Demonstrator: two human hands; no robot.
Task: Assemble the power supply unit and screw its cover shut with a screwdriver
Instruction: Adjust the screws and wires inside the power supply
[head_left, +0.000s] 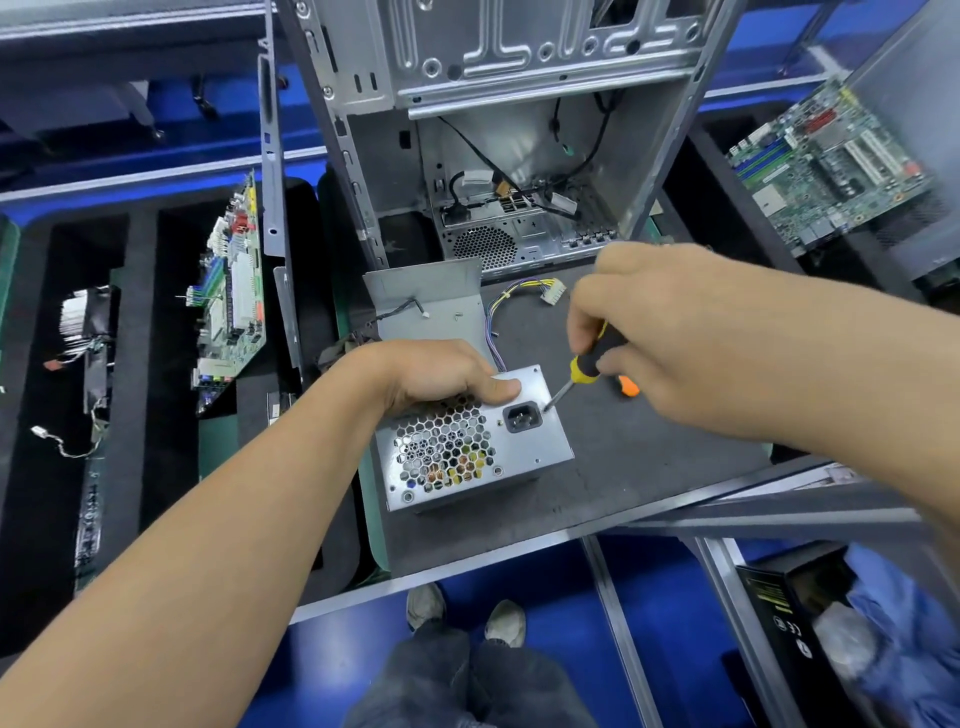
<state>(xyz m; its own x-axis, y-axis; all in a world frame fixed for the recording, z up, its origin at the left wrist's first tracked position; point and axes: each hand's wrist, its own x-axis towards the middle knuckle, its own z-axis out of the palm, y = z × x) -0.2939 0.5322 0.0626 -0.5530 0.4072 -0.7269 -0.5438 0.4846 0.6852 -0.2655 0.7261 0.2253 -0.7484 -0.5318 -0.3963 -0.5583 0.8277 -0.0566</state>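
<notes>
A silver power supply unit (519, 457) stands on the dark mat, its honeycomb vent and black power socket (521, 418) facing me. My left hand (436, 376) grips its top edge, thumb pressed on the upper face. My right hand (670, 332) holds a black-and-yellow screwdriver (589, 364). The metal tip touches the unit's face just right of the socket. A bundle of coloured wires with a white connector (551, 291) runs out behind the unit.
An open metal computer case (498, 156) stands behind the unit. A grey metal bracket (431, 301) lies just beyond my left hand. Circuit boards stand in foam slots at left (234, 291) and lie at upper right (831, 166). An orange object (628, 387) pokes out under my right hand.
</notes>
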